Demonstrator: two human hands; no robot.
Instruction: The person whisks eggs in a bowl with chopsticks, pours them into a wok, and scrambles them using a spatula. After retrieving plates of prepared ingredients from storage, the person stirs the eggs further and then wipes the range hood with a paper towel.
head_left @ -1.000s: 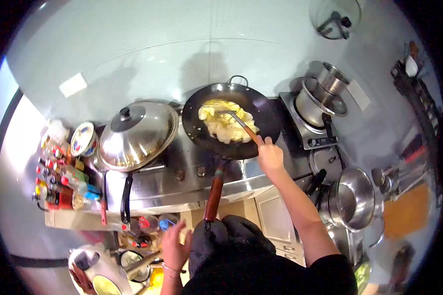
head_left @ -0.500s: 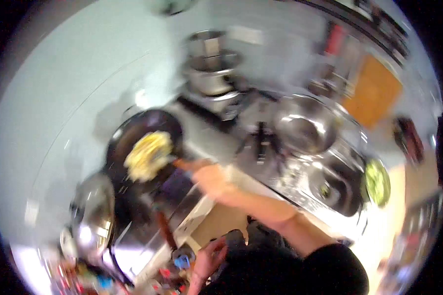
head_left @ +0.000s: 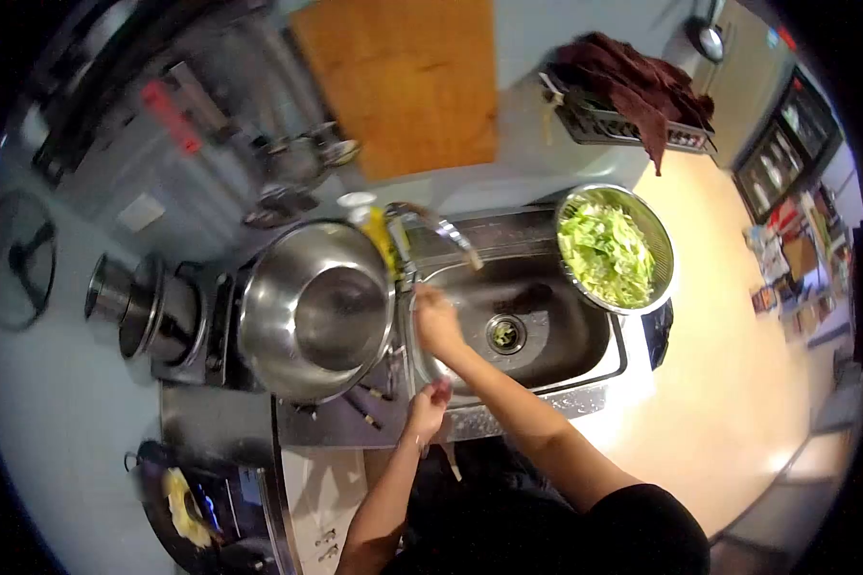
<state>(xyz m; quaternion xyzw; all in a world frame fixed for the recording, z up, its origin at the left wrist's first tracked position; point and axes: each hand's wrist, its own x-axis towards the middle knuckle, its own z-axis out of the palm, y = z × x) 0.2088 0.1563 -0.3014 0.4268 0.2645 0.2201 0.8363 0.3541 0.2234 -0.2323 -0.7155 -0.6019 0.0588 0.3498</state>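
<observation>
My right hand (head_left: pixel 438 324) reaches over the left side of the steel sink (head_left: pixel 556 331), just below the lever of the faucet (head_left: pixel 441 228). Its fingers are curled closed; anything within them is hidden. My left hand (head_left: pixel 429 410) hovers by the counter's front edge, its fingers loosely extended, and nothing shows in it. Left of both hands stands a large steel bowl (head_left: pixel 340 321) with a bare inside. A colander (head_left: pixel 664 251) of cut green leaves (head_left: pixel 606 251) sits on the sink's right corner. Scraps of green lie in the drain (head_left: pixel 505 333).
A wok (head_left: pixel 158 522) with yellow food (head_left: pixel 184 508) stands on the stove at lower left. Stacked pots (head_left: pixel 168 311) are behind it. Utensils and a wooden cutting board (head_left: pixel 403 86) hang on the wall. A dark red cloth (head_left: pixel 623 81) drapes a rack at the upper right.
My view has swung from the stove to the sink. My right hand has let go of the wooden-handled turner at the wok and is now by the faucet. My left hand has risen to the counter edge.
</observation>
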